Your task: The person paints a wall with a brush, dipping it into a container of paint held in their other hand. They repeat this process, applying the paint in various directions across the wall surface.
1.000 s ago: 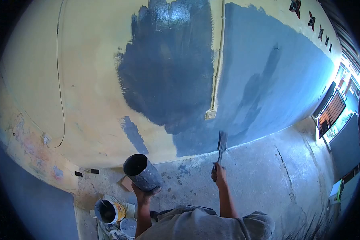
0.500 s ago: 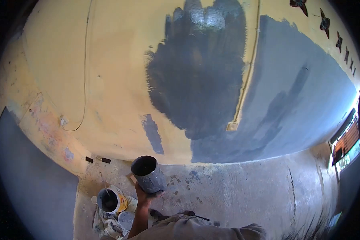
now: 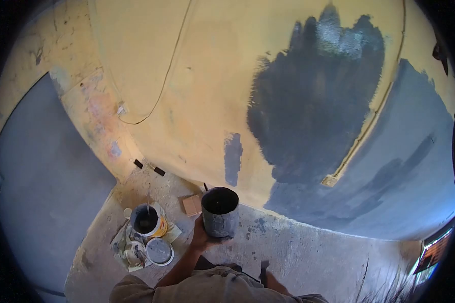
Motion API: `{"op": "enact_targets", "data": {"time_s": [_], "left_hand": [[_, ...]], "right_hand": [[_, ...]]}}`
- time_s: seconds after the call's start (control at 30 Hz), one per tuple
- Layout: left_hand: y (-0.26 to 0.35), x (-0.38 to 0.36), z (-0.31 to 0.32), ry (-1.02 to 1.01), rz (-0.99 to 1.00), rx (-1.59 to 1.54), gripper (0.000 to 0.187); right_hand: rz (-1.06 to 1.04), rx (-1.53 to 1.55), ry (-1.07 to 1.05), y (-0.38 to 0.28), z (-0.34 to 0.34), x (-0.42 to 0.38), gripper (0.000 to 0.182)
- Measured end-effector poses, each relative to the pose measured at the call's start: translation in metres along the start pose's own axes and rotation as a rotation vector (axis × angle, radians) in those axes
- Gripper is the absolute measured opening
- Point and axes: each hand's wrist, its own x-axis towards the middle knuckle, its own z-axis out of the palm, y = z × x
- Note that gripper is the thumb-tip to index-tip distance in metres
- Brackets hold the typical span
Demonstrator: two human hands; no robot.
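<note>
Dim interior, daylight lower right, fisheye-curved edges, perhaps slight blur.

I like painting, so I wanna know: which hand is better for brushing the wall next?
Probably the right hand: it has the brush, though it's down low. The left hand looks busy holding up the dark pot.

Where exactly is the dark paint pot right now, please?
In the head view, the pot is low and near the middle, held in the left hand, just right of the brown block.
</note>
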Motion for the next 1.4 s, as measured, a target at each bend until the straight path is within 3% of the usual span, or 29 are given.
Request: {"op": "enact_targets", "data": {"time_s": [0.03,0.07,0.13,0.2,0.27,0.5,0.57,0.67,0.73,0.77,0.83,0.87,0.9,0.93,0.97,1.03,1.07,1.1,1.13,1.17,1.2,1.23,1.27,1.33,1.37,1.4], "left_hand": [[-0.003,0.002,-0.007,0.050,-0.205,-0.183,0.086],[-0.001,-0.002,-0.011,0.058,-0.201,-0.188,0.086],[0.028,-0.013,-0.004,-0.068,0.248,0.257,0.087],[0.030,-0.011,-0.017,-0.060,0.247,0.256,0.087],[0.030,-0.005,-0.032,-0.058,0.251,0.253,0.087],[0.066,0.042,-0.097,0.016,0.275,0.175,0.085],[0.073,0.059,-0.125,0.022,0.293,0.211,0.085],[0.049,0.100,-0.181,-0.048,0.298,0.181,0.085],[0.028,0.130,-0.213,0.033,-0.055,-0.226,0.085],[0.043,0.137,-0.215,-0.011,-0.079,-0.222,0.085],[0.083,0.143,-0.214,-0.018,0.185,-0.007,0.084],[0.078,0.157,-0.222,0.052,-0.047,-0.333,0.082],[0.081,0.165,-0.227,0.007,-0.078,-0.329,0.082],[0.088,0.170,-0.230,0.010,-0.033,-0.222,0.081],[0.093,0.174,-0.231,0.016,0.021,-0.116,0.079],[0.073,0.191,-0.242,-0.002,-0.075,-0.129,0.080],[0.031,0.209,-0.261,0.047,-0.208,-0.360,0.081],[0.006,0.218,-0.270,0.106,-0.344,-0.589,0.082],[0.008,0.217,-0.267,0.093,-0.362,-0.585,0.082],[0.018,0.215,-0.261,0.049,-0.258,-0.457,0.083],[0.034,0.214,-0.253,0.003,-0.150,-0.331,0.083],[0.050,0.214,-0.245,-0.044,-0.037,-0.206,0.083],[0.062,0.214,-0.238,-0.093,0.078,-0.082,0.084],[0.060,0.222,-0.231,-0.164,0.196,0.038,0.084],[0.048,0.226,-0.231,-0.097,0.105,-0.050,0.085],[0.039,0.228,-0.231,-0.027,0.009,-0.131,0.086]], "right_hand": [[0.021,-0.013,0.001,-0.004,0.003,0.001,0.026],[0.042,-0.024,0.005,-0.008,0.006,0.003,0.026],[0.080,-0.046,0.017,-0.006,0.013,0.036,0.026],[0.096,-0.067,0.032,-0.011,0.025,0.084,0.026],[-0.019,0.392,0.034,-0.026,0.029,0.106,0.024],[-0.142,0.223,-0.035,-0.059,0.095,0.086,0.030],[-0.027,0.237,-0.272,-0.063,0.109,0.076,0.037],[0.017,0.103,-0.082,-0.101,0.149,0.029,0.033],[0.000,0.136,-0.089,-0.128,0.168,0.002,0.035],[-0.031,0.134,-0.117,-0.146,0.179,-0.012,0.036],[-0.007,0.177,-0.070,-0.201,0.199,-0.070,0.039],[-0.224,0.126,-0.094,-0.196,0.208,-0.046,0.040],[-0.442,0.070,-0.109,-0.183,0.216,-0.014,0.040],[-0.458,0.065,-0.062,-0.196,0.218,-0.020,0.043],[-0.475,0.054,-0.018,-0.226,0.215,-0.028,0.046],[-0.365,0.302,0.043,-0.298,0.194,-0.082,0.046],[-0.507,0.063,0.158,-0.307,0.175,-0.050,0.033],[-0.702,0.037,0.217,-0.341,0.154,-0.092,0.018],[-0.743,-0.400,0.436,-0.374,0.124,-0.119,0.020],[-1.069,-0.765,0.775,-0.386,0.093,-0.113,0.022],[-0.832,-0.202,0.474,-0.418,0.065,-0.154,0.025],[-1.238,-0.196,0.669,-0.439,0.039,-0.183,0.019],[-1.124,0.192,0.476,-0.466,0.018,-0.241,0.030],[-1.100,0.150,0.700,-0.505,-0.019,-0.314,0.032],[-1.004,0.186,0.752,-0.519,-0.035,-0.345,0.034],[-1.084,0.138,0.939,-0.529,-0.051,-0.358,0.033]]}}
